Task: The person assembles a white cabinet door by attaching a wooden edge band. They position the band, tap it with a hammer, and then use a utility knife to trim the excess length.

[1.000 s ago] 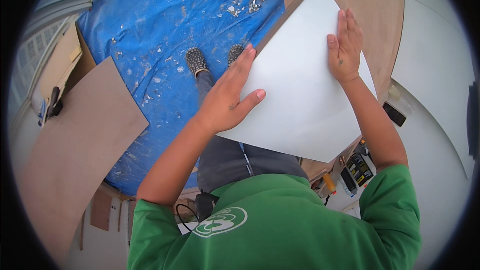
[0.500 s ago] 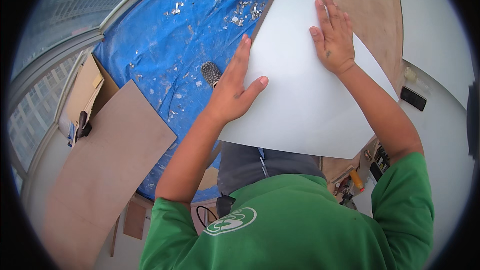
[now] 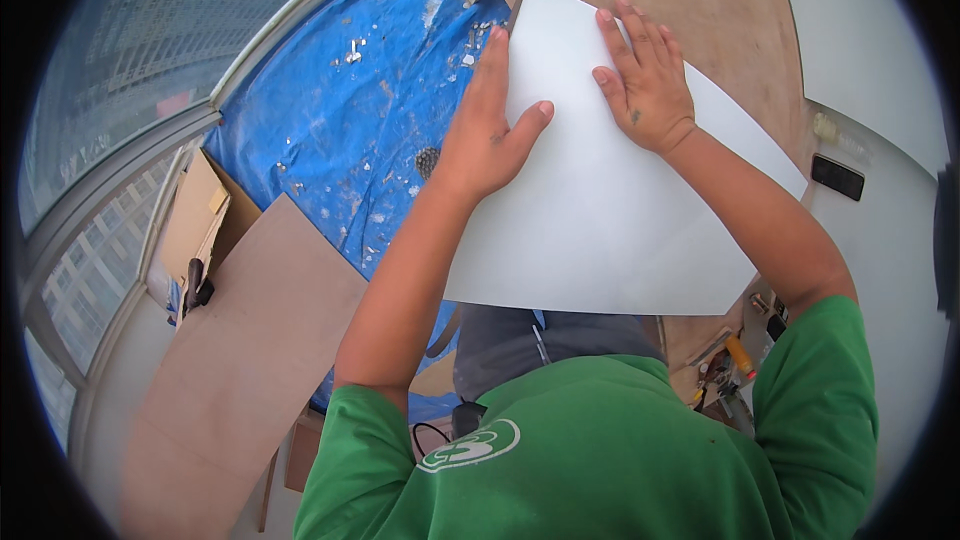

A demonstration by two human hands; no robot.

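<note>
Since the earlier frame, both hands and the white sheet (image 3: 610,210) sit higher in the view, and the blue tarp (image 3: 340,130) has shifted toward the upper left, showing more of the window glass (image 3: 130,40) beyond it.

At far left, an open cardboard box (image 3: 205,220) stands by the window frame, with a dark tool (image 3: 193,285) resting at its lower edge. Just right of it, a long brown board (image 3: 240,370) lies on the floor, its upper end overlapping the tarp. The tarp is spotted with pale debris.

Left hand (image 3: 487,135): open, fingers straight and together, palm laid along the left edge of the sheet, thumb spread onto the white face. Not gripping; pressing flat.

The sheet is large, white and stiff, held tilted in front of the person's chest. Its top corner lies against a brown plywood panel (image 3: 700,10) at the top of the view.

Right hand (image 3: 645,75): open, fingers spread slightly, palm flat on the upper part of the sheet.

At lower right, beyond the green sleeve (image 3: 820,410), small tools (image 3: 735,365) lie in a cluttered heap. A dark rectangular block (image 3: 838,177) sits on the pale surface at far right.
</note>
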